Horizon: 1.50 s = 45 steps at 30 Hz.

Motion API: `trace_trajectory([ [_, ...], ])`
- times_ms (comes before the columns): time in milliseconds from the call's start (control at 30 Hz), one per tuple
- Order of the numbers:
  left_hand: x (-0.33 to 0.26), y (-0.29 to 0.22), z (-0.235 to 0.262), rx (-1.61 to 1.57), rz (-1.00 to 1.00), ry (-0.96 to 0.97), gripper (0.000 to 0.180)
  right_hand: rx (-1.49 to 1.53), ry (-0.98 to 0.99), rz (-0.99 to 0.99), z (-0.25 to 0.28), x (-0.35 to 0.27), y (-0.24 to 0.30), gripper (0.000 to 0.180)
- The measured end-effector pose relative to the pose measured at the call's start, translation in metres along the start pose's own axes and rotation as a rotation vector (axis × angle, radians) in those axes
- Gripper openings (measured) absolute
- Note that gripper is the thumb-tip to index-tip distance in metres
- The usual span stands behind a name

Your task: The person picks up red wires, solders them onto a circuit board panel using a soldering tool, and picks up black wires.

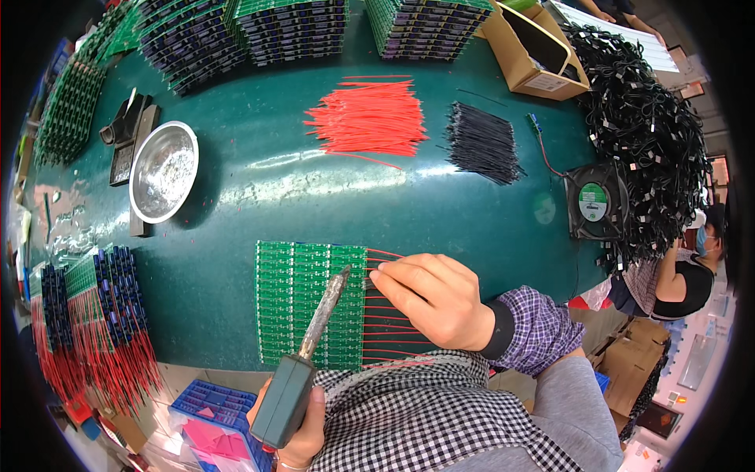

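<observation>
My left hand [303, 440] is wrapped round the grey handle of a soldering iron [321, 315]. The iron's tip reaches the right part of a green circuit board panel [311, 303] lying flat on the table. At the panel's right edge, my right hand [440, 299] pinches a thin wire, its colour mostly hidden by the fingers. Several red wires [393, 326] stick out to the right from that same edge, passing below my right hand. Beyond the panel lie a pile of loose red wires [368, 118] and a smaller bundle of black wires [481, 141].
A metal bowl [163, 171] sits beside a dark stand [130, 141] at the left. Stacked boards [291, 31] line the far edge; wired boards [110, 307] stand near left. Rightward are a fan [595, 200], a cardboard box [539, 51], heaped black cables [645, 134] and another person [680, 275].
</observation>
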<state>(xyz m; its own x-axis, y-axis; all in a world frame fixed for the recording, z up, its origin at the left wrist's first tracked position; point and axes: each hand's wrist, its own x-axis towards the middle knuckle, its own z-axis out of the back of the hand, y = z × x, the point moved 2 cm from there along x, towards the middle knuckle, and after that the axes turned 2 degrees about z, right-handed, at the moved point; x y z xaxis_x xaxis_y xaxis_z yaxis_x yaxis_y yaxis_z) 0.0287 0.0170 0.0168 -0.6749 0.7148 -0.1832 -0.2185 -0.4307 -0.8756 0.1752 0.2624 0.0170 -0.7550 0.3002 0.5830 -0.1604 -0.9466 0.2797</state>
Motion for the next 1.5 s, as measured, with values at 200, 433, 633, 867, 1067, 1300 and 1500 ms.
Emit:
trace_trajectory([
  [200, 0.0, -0.001, 0.001, 0.039, 0.033, 0.048, 0.039, 0.01, 0.063, -0.027, -0.002, -0.003, 0.003, 0.031],
  [433, -0.002, 0.002, -0.001, 0.047, -0.021, 0.05, 0.036, -0.028, 0.094, -0.037, -0.003, -0.004, 0.003, 0.029],
  [633, -0.002, 0.005, -0.002, 0.06, -0.055, 0.058, 0.034, -0.029, 0.101, -0.058, -0.004, -0.004, 0.004, 0.03],
  [867, 0.005, -0.003, -0.007, 0.106, -0.068, -0.003, 0.024, -0.032, 0.1, -0.064, -0.005, -0.004, 0.004, 0.031],
  [1067, 0.005, -0.001, -0.008, 0.114, -0.064, -0.009, 0.024, -0.044, 0.105, -0.063, -0.005, -0.004, 0.004, 0.031],
  [1300, -0.02, 0.012, -0.001, 0.004, 0.129, -0.177, 0.029, -0.044, 0.1, -0.059, -0.005, -0.003, 0.004, 0.03],
  [1500, -0.004, 0.001, 0.002, 0.104, -0.004, 0.014, 0.03, -0.051, 0.081, -0.04, -0.006, -0.005, 0.003, 0.026],
])
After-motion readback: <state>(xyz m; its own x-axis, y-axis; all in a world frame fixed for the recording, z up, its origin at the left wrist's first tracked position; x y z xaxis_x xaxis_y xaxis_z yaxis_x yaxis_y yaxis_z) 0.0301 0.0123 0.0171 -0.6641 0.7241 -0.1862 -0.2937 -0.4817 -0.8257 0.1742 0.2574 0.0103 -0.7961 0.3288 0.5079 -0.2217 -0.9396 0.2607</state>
